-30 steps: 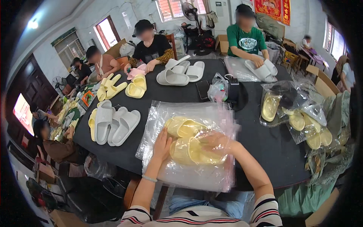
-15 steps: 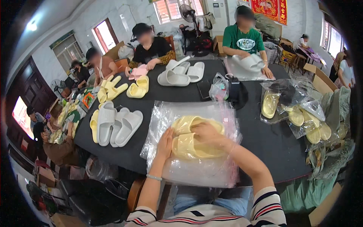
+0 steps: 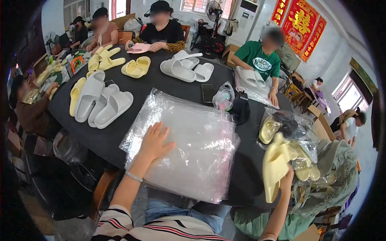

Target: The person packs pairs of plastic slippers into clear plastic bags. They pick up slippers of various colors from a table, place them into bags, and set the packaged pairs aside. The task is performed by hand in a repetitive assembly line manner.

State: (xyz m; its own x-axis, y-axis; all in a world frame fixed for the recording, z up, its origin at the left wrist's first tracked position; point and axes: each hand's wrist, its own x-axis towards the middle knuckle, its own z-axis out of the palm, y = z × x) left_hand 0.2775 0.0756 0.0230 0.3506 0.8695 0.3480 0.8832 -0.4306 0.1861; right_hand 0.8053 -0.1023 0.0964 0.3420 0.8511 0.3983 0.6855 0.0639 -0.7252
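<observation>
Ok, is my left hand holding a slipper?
No, your left hand rests open on the clear plastic bags.

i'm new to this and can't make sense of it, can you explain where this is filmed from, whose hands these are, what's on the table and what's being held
There is no machine here: these are a person's two bare hands. The picture comes from a wide fisheye camera worn on that person's head and looking down, so straight edges bend near the rim.

On the dark table lies a stack of clear plastic bags. The left hand is spread over it, holding nothing. The right hand grips a yellow slipper, maybe a pair; I can't be sure.

Grey slippers lie to the left, a phone beyond the stack, and bagged yellow slippers to the right. The person in a green top is someone else.
</observation>
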